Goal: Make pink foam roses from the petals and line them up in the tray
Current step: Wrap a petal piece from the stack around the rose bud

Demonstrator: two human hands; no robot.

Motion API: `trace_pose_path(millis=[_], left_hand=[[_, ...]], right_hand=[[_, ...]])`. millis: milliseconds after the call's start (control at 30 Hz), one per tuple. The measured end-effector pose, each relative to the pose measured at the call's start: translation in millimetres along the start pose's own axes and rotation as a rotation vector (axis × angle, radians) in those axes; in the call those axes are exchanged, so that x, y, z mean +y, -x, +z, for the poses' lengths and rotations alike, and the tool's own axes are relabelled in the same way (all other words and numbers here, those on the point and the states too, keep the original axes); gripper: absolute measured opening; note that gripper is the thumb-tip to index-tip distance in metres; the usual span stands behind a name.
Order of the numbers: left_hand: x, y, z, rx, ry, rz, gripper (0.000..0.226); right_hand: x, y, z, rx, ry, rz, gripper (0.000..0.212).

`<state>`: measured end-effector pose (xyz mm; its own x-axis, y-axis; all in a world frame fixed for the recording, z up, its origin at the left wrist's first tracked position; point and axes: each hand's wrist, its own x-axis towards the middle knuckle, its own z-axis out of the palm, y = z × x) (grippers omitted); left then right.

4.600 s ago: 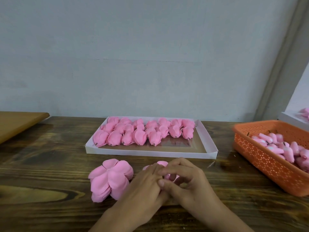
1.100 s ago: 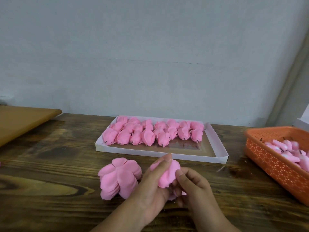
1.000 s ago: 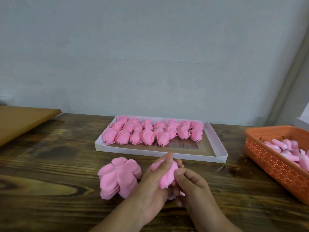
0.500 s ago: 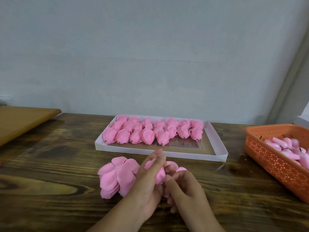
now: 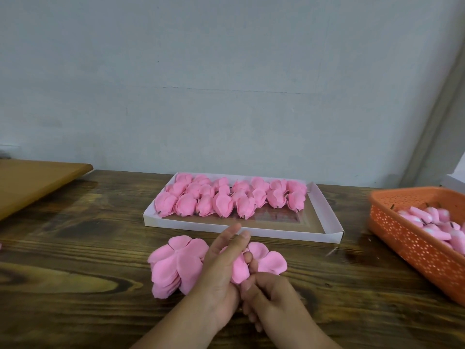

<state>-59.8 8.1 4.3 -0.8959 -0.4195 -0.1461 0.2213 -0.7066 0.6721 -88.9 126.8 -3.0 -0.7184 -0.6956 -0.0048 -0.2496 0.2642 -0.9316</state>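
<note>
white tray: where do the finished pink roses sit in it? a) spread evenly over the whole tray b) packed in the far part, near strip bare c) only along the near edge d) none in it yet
b: the finished roses are packed in rows against the far side of the white tray, and the strip of its floor nearest the person, wider toward the right, shows bare.

Dark-stained wooden table (image 5: 75, 248), heavy grain, glossy reflections. Behind the table: plain pale grey-blue wall (image 5: 226, 84), faint horizontal seam. Lighter brown board (image 5: 32, 180) overlaps table's left edge. Right of table, grey corner trim (image 5: 437, 117) runs diagonally up the wall.
</note>
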Motion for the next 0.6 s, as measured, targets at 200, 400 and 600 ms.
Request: trace_pose_path(millis=[200,400,600], left_hand=[[4.0,-0.5,2.3,0.077,0.009,0.042,0.023],[1.4,0.5,1.0,0.105,-0.052,0.077,0.025],[-3.3,6.9,5.8,0.046,-0.015,0.009,0.026]], right_hand=[[-7.7,-2.3,-7.2,-0.152,-0.35,0.218,0.038],[2.6,3.5,1.1,0.211,0.121,-0.102,0.034],[5.7,1.7,6.4,0.308,0.25,-0.344,0.058]])
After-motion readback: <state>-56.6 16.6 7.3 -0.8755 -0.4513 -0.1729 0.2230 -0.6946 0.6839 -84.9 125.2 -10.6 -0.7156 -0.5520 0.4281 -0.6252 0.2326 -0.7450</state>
